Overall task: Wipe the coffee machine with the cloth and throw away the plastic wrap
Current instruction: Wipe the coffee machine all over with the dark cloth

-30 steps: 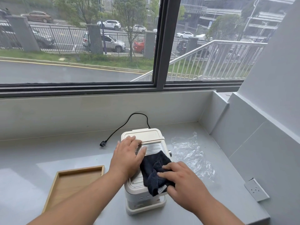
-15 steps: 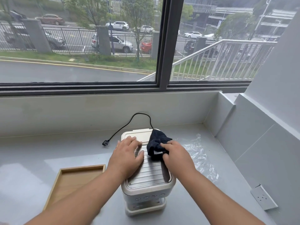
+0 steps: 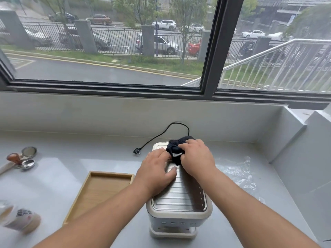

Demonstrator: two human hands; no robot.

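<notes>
A small white coffee machine with a ribbed metal top stands on the grey counter in front of me. My left hand lies flat on the left of its top, fingers spread, holding nothing. My right hand presses a dark cloth bunched on the far end of the machine's top. Clear plastic wrap lies crumpled on the counter just right of the machine.
A wooden tray sits left of the machine. The machine's black cord and plug trail behind it. A portafilter and metal scoop lie far left, a blurred cup at the lower left. Walls close the right side.
My right hand has pushed the cloth from the near end of the machine's top to its far end. The view has shifted left, bringing the portafilter and cup into sight.
</notes>
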